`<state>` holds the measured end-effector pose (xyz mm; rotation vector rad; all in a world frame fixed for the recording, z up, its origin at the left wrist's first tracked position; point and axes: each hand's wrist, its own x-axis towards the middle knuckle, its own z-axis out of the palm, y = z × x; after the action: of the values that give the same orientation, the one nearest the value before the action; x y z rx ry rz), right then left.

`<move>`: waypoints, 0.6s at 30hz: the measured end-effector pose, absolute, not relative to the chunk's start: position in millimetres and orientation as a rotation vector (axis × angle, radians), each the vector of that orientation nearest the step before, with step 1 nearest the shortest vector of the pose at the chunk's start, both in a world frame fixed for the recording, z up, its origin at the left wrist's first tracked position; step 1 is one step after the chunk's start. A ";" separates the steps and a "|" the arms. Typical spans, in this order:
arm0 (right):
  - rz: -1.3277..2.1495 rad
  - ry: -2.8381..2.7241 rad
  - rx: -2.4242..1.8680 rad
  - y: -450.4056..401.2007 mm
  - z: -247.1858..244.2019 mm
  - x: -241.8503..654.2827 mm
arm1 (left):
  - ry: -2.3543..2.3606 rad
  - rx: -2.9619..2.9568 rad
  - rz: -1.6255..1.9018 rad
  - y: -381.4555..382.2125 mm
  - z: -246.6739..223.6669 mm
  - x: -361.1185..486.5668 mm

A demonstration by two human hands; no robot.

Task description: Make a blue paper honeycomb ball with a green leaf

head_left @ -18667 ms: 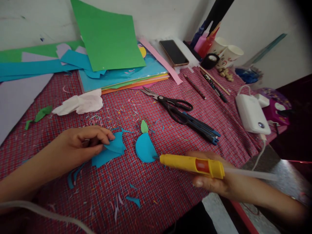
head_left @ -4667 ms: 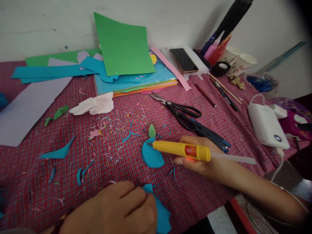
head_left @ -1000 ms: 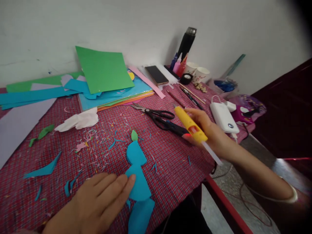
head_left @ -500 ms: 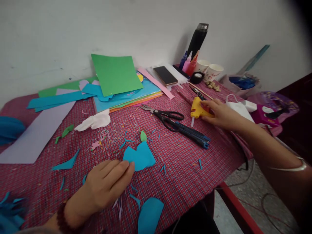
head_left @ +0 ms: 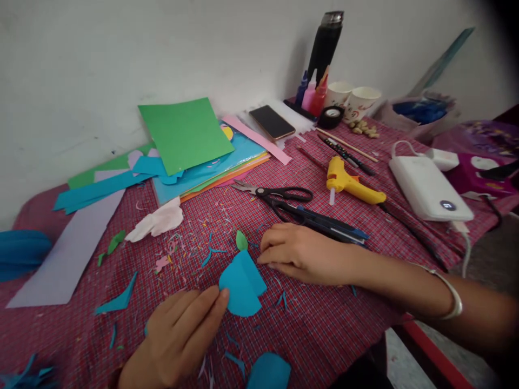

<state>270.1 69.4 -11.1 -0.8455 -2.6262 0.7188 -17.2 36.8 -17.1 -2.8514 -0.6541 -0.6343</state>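
Note:
My left hand [head_left: 182, 329] pinches the left edge of a folded blue paper cutout [head_left: 242, 286] between thumb and fingers. A small green paper leaf [head_left: 241, 240] stands at the top of this cutout. Just right of them is my right hand [head_left: 298, 253], fingers loosely bent and apart, with nothing visible in them. Behind that hand lie black-handled scissors [head_left: 279, 193] and a dark blue long-bodied tool [head_left: 330, 224], partly covered by the wrist. A yellow glue gun [head_left: 352, 186] rests on its side farther back, a clear glue stick at its front end.
Green paper [head_left: 186, 135] tops a stack of coloured sheets at the back. A phone [head_left: 271, 122], glue bottles [head_left: 310, 97], paper cups [head_left: 362, 102] and a black flask [head_left: 325, 46] stand or lie behind. A white power bank [head_left: 430, 186] sits right. Paper scraps cover the checked cloth.
My right hand has let go of the glue gun and come left to beside the blue cutout. The cutout has turned under my left hand, which stays at its edge. The view has shifted.

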 end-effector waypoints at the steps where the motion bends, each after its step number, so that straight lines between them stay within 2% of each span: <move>1: 0.695 -2.625 -0.834 70.3 -13.8 270.9 | -0.632 -2.848 -0.632 37.8 -18.7 -16.2; 18: 0.659 -2.576 -0.826 69.3 -29.3 272.4 | -0.610 -2.883 -0.623 44.1 -34.7 -13.6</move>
<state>272.4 69.3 -29.3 -0.8263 -2.5762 0.6585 -13.6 44.1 -34.7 -2.8831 -0.6102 -0.6227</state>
